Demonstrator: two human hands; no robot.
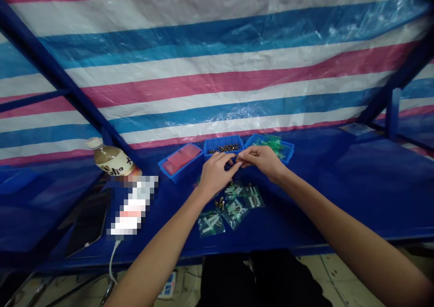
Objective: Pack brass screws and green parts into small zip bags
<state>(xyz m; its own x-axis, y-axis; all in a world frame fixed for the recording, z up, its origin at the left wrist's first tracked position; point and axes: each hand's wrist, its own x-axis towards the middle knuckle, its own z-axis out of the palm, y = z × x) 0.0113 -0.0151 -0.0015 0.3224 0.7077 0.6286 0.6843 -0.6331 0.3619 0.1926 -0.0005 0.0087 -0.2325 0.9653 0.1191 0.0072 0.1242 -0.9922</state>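
My left hand (pixel 217 171) and my right hand (pixel 262 161) meet fingertip to fingertip just in front of the blue bins. Both are closed in a pinch around a small metal piece (pixel 238 158), mostly hidden by the fingers. Behind the hands, a blue bin (pixel 224 140) holds many small metal fittings. Below them on the table lie several small clear bags, among them a bag with white plugs and screws (pixel 210 222) and another bag (pixel 254 197). Loose brass-coloured screws (pixel 219 203) lie between the bags.
A blue bin with pink-red sheets (pixel 181 158) stands left, and a blue bin with green-edged bags (pixel 271 145) right. Further left are a drink bottle (pixel 113 160), a dark tablet (pixel 87 219) and a blurred-out object with a white cable (pixel 113 257). Striped sheeting (pixel 217 81) hangs behind the blue table (pixel 339 185).
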